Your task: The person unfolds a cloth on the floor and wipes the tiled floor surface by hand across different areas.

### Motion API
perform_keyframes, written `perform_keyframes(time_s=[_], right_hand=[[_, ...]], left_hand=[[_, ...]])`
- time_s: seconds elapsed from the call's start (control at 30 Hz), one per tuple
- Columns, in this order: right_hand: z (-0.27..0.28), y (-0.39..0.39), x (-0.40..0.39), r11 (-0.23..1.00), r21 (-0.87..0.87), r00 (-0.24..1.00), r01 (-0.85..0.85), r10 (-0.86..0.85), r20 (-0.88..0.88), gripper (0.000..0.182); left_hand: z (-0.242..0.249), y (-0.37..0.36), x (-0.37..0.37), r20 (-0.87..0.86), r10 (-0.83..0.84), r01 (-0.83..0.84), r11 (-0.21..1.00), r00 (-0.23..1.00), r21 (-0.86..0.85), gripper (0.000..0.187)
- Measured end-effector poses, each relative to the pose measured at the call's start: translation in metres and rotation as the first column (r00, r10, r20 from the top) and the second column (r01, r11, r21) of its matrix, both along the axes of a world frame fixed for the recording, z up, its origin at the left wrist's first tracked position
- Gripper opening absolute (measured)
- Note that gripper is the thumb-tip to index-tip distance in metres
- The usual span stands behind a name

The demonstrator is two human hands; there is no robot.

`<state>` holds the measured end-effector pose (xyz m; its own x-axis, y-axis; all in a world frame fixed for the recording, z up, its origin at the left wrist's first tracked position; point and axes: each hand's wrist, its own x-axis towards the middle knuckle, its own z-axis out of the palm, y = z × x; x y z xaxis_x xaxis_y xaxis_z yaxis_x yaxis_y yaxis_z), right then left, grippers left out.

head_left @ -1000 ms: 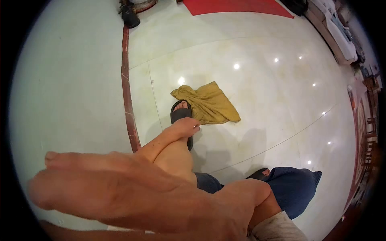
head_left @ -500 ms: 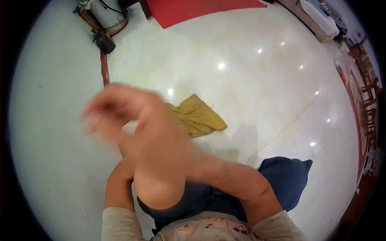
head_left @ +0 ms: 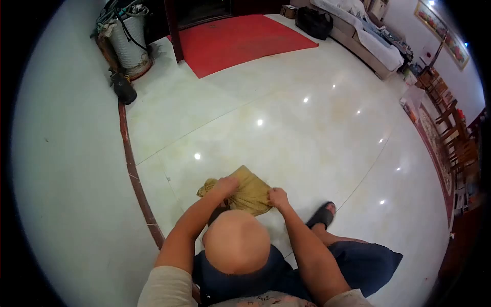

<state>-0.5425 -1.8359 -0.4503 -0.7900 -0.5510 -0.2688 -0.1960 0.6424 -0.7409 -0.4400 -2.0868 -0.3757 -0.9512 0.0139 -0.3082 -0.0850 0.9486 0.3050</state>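
Observation:
A mustard-yellow cloth [head_left: 249, 192] lies bunched and creased on the pale tiled floor, just beyond my raised bare knee. My left hand [head_left: 226, 187] is closed on its left part, with a crumpled end sticking out past the fingers. At the cloth's right edge, my right hand [head_left: 277, 197] has its fingers curled round the fabric. Both arms reach down past the knee, one on each side. The knee hides part of the floor and the near side of the cloth.
My sandalled foot [head_left: 322, 215] rests to the right of the cloth. A red mat [head_left: 240, 43] lies by the doorway. A white container with hoses [head_left: 129, 43] stands by the left wall. A sofa [head_left: 358, 43] and wooden chairs [head_left: 450, 128] line the right side.
My hands have come down from in front of my chest to the cloth and taken hold of it. The view has tilted up, showing more of the doorway and the mat.

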Motion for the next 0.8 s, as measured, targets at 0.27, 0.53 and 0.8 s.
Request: perform_keyframes(time_s=[0.27, 0.53, 0.8], right_hand=[[0.028, -0.008, 0.04, 0.894, 0.441, 0.987, -0.076, 0.132, -0.097, 0.036], [0.027, -0.067, 0.051, 0.763, 0.579, 0.915, -0.289, 0.398, -0.068, 0.046], [0.058, -0.162, 0.044, 0.762, 0.416, 0.836, -0.497, 0.549, -0.008, 0.045]], left_hand=[[-0.048, 0.02, 0.025, -0.061, -0.136, 0.138, 0.99, 0.989, 0.037, 0.053], [-0.036, 0.014, 0.032, 0.11, 0.11, -0.111, 0.994, 0.988, 0.0, 0.056], [-0.032, -0.035, 0.071, 0.163, 0.634, -0.635, 0.77, 0.756, -0.05, 0.064]])
